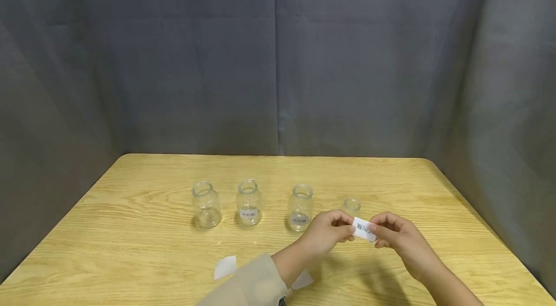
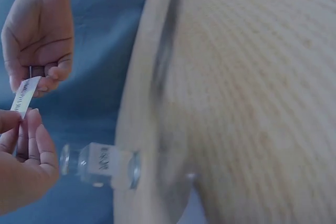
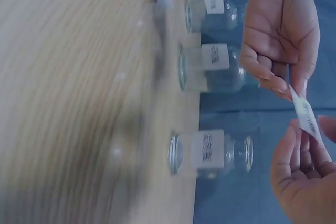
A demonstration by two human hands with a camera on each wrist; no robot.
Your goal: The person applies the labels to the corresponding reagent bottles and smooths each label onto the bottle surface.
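Between both hands is a small white label (image 1: 364,229) with dark printed characters, held above the table. My left hand (image 1: 325,234) pinches its left end between thumb and fingers. At the other end, the thumb and fingers of my right hand (image 1: 404,243) grip it. Just behind the hands stands a small glass jar (image 1: 351,205), mostly hidden in the head view; the right wrist view shows a printed label (image 3: 209,149) on it. To the left of the hands is a larger labelled glass jar (image 1: 300,207), upright.
Farther left stand another labelled jar (image 1: 249,202) and a jar (image 1: 207,204) with no label visible from the head. Two white paper pieces lie near the front: one paper (image 1: 226,267) at left, another paper (image 1: 302,280) partly behind the left forearm. Grey curtains (image 1: 278,55) surround the wooden table (image 1: 152,257).
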